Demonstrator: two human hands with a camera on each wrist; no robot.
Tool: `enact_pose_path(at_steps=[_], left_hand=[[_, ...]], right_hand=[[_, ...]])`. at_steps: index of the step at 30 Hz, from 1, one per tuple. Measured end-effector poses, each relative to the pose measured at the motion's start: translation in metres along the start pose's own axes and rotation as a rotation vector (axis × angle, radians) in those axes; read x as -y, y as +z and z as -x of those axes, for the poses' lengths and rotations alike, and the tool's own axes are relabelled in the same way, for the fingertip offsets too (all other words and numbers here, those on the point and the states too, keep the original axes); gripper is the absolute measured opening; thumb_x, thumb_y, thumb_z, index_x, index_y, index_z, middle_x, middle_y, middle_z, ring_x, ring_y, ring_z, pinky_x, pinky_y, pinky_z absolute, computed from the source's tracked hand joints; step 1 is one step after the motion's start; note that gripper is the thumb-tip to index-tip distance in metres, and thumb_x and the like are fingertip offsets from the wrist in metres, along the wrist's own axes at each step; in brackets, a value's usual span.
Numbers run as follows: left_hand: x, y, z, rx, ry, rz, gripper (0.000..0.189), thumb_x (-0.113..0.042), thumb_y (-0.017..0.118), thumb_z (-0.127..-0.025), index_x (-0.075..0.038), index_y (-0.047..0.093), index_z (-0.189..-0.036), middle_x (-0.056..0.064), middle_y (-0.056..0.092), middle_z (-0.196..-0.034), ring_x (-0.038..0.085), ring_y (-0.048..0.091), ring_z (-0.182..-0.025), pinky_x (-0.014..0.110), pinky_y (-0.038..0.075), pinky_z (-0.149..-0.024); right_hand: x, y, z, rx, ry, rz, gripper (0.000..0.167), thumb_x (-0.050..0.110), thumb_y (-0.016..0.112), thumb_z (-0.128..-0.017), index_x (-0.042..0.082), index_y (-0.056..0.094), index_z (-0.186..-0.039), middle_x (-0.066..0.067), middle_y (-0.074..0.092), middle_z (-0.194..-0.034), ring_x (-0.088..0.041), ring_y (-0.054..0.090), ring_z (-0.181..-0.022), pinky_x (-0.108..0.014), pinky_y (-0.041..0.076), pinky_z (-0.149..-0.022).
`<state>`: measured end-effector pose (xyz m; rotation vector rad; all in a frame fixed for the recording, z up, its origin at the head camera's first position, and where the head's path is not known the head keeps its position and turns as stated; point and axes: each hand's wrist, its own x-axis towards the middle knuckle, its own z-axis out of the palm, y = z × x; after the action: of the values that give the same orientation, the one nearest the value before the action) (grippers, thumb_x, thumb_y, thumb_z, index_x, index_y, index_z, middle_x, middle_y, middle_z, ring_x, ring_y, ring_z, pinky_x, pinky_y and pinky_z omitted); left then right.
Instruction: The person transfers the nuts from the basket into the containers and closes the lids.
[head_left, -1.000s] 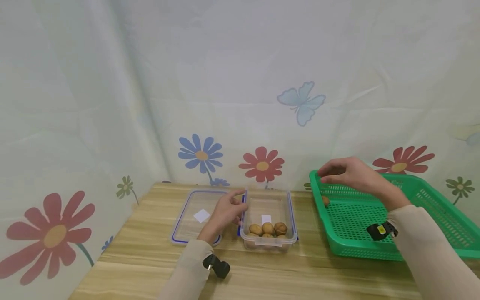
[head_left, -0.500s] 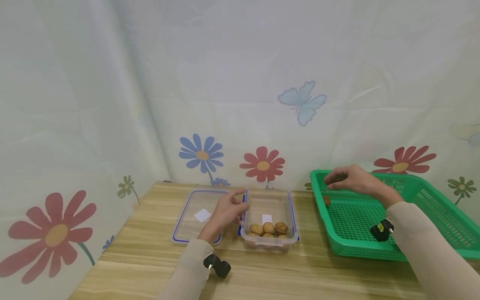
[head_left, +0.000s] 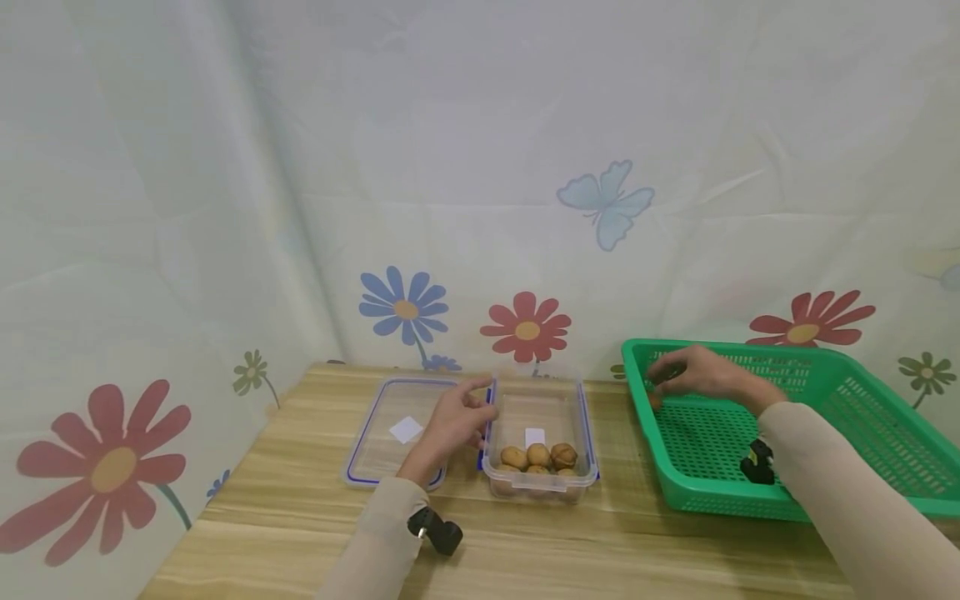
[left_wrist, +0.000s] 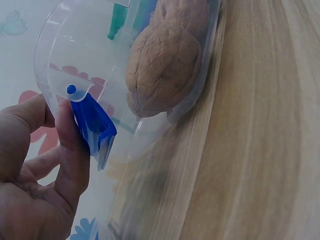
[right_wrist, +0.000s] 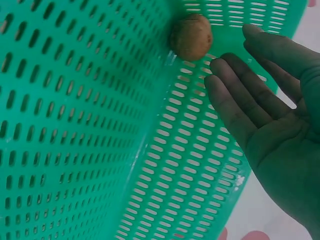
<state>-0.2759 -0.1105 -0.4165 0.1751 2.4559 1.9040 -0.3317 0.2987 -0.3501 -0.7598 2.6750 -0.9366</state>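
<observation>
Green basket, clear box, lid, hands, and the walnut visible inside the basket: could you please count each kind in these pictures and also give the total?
Green basket: 1
Clear box: 1
Lid: 1
Walnut visible in the basket: 1
Hands: 2 (left hand, right hand)
Total: 6

Open room above walnut, basket wall close beside it.

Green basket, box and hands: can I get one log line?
Right hand: inside green basket, near walnut | Left hand: touching clear box with walnuts
</observation>
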Motion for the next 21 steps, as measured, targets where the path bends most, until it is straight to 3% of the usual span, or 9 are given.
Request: enact_pose_path(at_steps=[10,21], left_hand=[[0.0002,0.0003,-0.0005,-0.002,0.002,0.001,0.063,-0.002,0.068,-0.093,-0.004,0.053,-0.154,0.013,0.066,-0.096,0.014,0.057,-0.057,0.026,0.058,-0.050],[0.0018,0.0006,-0.0013,-0.004,0.000,-0.005,0.063,-0.001,0.068,-0.093,-0.003,0.053,-0.154,0.013,0.067,-0.096,0.014,0.057,-0.057,0.025,0.058,-0.050]], right_hand=[[-0.0056,0.0069,-0.0059,0.077,0.008,0.023,0.039,0.008,0.076,-0.097,-0.013,0.067,-0.128,-0.024,0.072,-0.121,-0.042,0.069,-0.112,-0.049,0.064,-0.087],[-0.0093,0.0096,-0.0090,0.086,-0.008,0.093,0.030,0.005,0.078,-0.094,-0.010,0.072,-0.119,-0.018,0.074,-0.111,-0.037,0.071,-0.103,-0.048,0.064,-0.082]])
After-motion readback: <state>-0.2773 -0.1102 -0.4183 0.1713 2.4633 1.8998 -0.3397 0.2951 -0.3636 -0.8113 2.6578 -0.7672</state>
